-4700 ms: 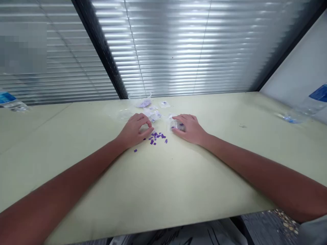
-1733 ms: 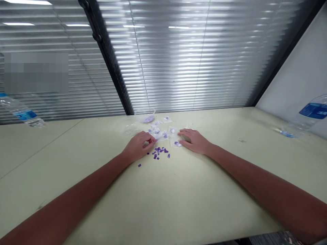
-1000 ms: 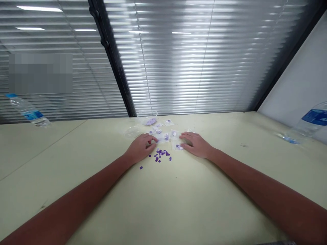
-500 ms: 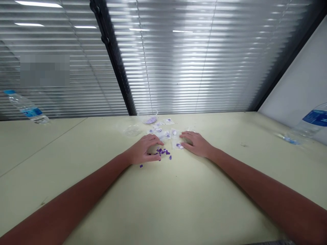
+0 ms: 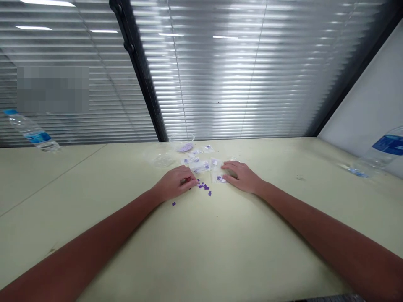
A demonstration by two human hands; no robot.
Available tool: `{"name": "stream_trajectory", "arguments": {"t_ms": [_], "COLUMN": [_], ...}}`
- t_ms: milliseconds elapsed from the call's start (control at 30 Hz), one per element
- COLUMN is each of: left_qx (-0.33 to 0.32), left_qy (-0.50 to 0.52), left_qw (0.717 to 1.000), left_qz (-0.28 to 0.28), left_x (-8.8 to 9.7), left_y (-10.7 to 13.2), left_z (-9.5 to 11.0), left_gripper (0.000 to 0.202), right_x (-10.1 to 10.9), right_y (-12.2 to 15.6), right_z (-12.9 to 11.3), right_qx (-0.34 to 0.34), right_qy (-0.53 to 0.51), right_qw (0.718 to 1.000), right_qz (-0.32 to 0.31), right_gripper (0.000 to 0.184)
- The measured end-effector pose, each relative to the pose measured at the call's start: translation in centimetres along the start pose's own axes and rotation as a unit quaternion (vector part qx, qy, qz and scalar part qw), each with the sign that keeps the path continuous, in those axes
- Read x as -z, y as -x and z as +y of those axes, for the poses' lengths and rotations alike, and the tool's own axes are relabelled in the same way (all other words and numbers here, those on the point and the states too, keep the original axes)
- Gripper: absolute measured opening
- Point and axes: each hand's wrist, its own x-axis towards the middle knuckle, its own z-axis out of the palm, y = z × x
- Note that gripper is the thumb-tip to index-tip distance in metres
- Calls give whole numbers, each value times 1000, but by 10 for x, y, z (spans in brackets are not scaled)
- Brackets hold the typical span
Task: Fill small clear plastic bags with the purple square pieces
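My left fingers [image 5: 193, 183] press together at the purple squares [image 5: 206, 187], right fingers [image 5: 231, 165] spread; a sideways brush could scatter squares!

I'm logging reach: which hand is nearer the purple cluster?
Left. The left hand borders the purple cluster on its left; the right hand lies farther right, beside a clear bag.

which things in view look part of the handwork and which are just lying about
Seemingly in use:
purple pieces by the left hand
clear bags by the right hand
clear tub behind the bags

Seemingly lying about:
blue-capped bottle, far left
blue-labelled bottle, far right
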Motion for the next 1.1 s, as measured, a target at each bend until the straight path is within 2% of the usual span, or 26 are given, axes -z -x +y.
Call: {"name": "stream_trajectory", "arguments": {"t_ms": [100, 200, 333, 533, 633, 733, 833, 933, 1033, 1100], "left_qx": [-29, -50, -28, 14, 21, 35, 42, 45, 43, 41], "left_qy": [-7, -36, -79, -72, -66, -58, -54, -51, -51, -51], "left_qw": [999, 998, 995, 997, 998, 998, 998, 998, 998, 998], "left_qz": [-12, 12, 54, 15, 3, -10, -14, -12, -9, -7], "left_x": [2, 1, -6, -13, -14, -12, -11, -12, -13, -14], "left_y": [0, 0, 1, 1, 1, 0, 0, 0, -1, -1], "left_z": [4, 7, 2, -9, -11, -11, -9, -9, -11, -12], "left_gripper": [32, 27, 34, 46, 47, 49, 50, 50, 50, 50], "right_x": [-1, -1, 0, 3, 2, 0, 0, 0, -2, -4], "right_y": [0, -1, 1, 2, 0, -2, -2, -2, -3, -3], "right_z": [1, 0, -2, -7, -4, -1, -1, -1, 1, 3], "right_qx": [1, 1, 21, 77, 6, -71, -76, -66, -96, -132], "right_qy": [1, 4, 11, 6, 20, 26, 24, 34, 60, 76], "right_qw": [1000, 1000, 1000, 997, 999, 996, 996, 995, 988, 984], "right_qz": [2, 4, 18, 8, 51, 49, 37, 71, 105, 95], "right_gripper": [45, 46, 49, 46, 49, 49, 40, 36, 45, 50]}}
